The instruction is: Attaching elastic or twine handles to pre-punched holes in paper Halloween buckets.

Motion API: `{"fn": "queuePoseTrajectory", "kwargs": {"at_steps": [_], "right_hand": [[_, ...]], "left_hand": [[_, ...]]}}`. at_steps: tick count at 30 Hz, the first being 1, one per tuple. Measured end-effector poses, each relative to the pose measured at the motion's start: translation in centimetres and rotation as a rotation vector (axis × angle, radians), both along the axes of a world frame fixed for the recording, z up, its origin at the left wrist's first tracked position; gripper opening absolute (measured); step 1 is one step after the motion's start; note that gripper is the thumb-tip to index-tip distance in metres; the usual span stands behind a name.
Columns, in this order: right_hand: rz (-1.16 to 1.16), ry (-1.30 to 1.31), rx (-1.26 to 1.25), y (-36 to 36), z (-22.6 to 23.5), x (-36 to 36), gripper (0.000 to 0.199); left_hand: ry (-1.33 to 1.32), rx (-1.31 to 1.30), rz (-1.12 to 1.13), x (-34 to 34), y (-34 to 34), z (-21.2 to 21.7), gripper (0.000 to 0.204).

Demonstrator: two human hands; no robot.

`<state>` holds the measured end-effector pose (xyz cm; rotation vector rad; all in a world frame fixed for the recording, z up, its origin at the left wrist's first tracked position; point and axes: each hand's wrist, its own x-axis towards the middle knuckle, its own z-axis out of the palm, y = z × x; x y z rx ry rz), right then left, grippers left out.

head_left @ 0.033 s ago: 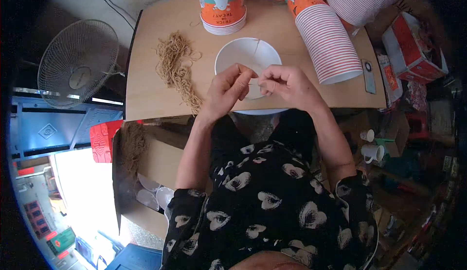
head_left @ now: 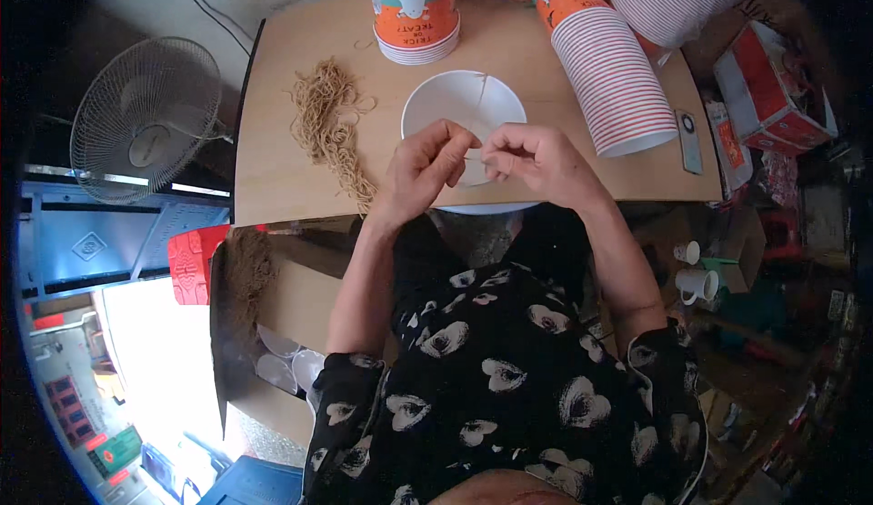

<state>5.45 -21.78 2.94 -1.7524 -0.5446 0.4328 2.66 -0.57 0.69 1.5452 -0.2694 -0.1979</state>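
Observation:
My left hand and my right hand meet over the near rim of a white paper bowl at the table's front edge. Between their pinched fingertips both hands hold a thin tan string. Another strand of string runs across the bowl's inside to its far rim. Left of the bowl, a loose pile of tan strings lies on the wooden table.
A stack of orange-and-white paper bowls stands behind the white bowl. A long stack of striped cups lies on its side at the right, next to a small grey device. A fan stands left; a cardboard box sits below.

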Motion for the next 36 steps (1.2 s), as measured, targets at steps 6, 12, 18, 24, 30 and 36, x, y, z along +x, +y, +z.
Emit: {"fn": "queuePoseTrajectory", "kwargs": {"at_steps": [6, 12, 18, 24, 30, 36], "right_hand": [[-0.088, -0.384, -0.006, -0.1, -0.1, 0.4, 0.009], [-0.079, -0.259, 0.138, 0.5, -0.4, 0.9, 0.009], [0.002, -0.431, 0.133, 0.0, -0.6, 2.1, 0.013], [0.053, -0.1, 0.136, 0.0, -1.4, 2.5, 0.013], [-0.053, -0.125, 0.185, -0.1, -1.9, 3.0, 0.01], [-0.067, -0.084, 0.158, -0.1, -1.2, 2.9, 0.01]], "left_hand": [[-0.073, 0.089, -0.051, 0.5, -0.1, 0.9, 0.025], [-0.085, 0.166, -0.129, 1.5, 0.8, 1.0, 0.023], [-0.171, 0.235, -0.155, 2.3, 1.4, 1.8, 0.022], [-0.106, 0.229, -0.127, 1.8, 1.8, 2.4, 0.021], [-0.16, 0.285, -0.099, 1.8, 2.0, 0.9, 0.021], [-0.082, 0.207, -0.041, 2.2, 1.5, 1.3, 0.02]]}}
